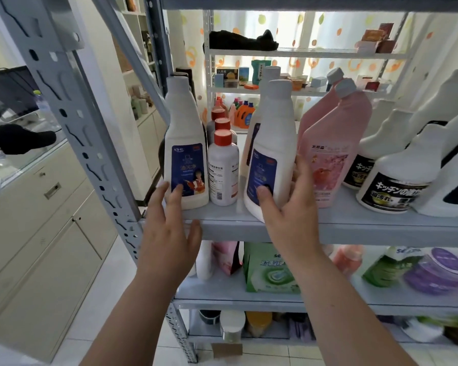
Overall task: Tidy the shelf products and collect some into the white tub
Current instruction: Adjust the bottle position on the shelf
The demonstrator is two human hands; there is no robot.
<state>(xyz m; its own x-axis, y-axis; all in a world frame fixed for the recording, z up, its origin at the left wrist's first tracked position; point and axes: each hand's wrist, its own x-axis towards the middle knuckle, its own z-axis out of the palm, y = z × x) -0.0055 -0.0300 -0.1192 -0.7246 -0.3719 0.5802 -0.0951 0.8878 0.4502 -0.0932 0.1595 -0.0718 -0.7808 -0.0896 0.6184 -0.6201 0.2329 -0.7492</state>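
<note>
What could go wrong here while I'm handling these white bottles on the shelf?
1. The right bottle leans at the front edge of the shelf; the right hand holds it only low down, so it may topple or slip off.
2. The left hand merely touches the left bottle; a push could knock the red-capped bottle beside it.
</note>
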